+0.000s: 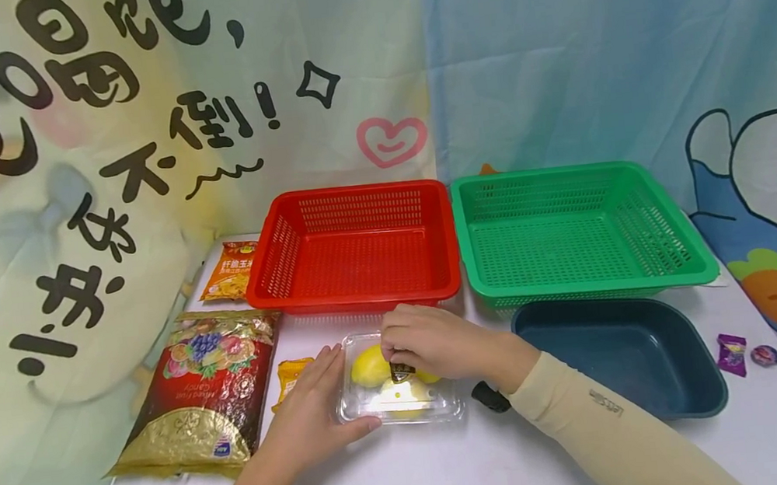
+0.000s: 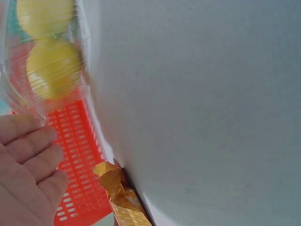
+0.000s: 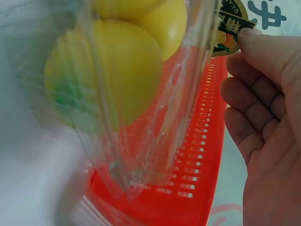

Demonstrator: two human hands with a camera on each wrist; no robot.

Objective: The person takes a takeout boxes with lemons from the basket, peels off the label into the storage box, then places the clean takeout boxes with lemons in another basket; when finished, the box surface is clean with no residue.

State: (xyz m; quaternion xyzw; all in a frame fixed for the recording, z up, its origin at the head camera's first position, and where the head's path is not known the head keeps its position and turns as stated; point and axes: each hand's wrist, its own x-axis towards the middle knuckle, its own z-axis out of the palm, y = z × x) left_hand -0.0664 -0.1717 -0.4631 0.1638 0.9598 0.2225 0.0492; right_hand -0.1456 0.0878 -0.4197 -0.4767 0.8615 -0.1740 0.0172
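A clear plastic clamshell box (image 1: pixel 364 409) with several yellow fruits (image 1: pixel 371 367) inside lies on the white table in front of me. My right hand (image 1: pixel 440 340) is over its lid and pinches a dark round label (image 3: pixel 229 29) with a gold rim and a fruit picture between thumb and forefinger. In the right wrist view the label stands at the lid's face. My left hand (image 1: pixel 313 412) lies along the box's left side, fingers straight and thumb at the front edge. Behind that hand an orange-gold packet (image 2: pixel 123 197) is partly hidden.
At the back stand a red basket (image 1: pixel 369 304) and a green basket (image 1: pixel 589 285). A dark blue basin (image 1: pixel 625 360) is right of the box. Left lie a large candy bag (image 1: pixel 199 393) and an orange snack bag (image 1: pixel 231 272). A purple candy (image 1: pixel 732 355) and a lollipop (image 1: pixel 765 355) lie far right.
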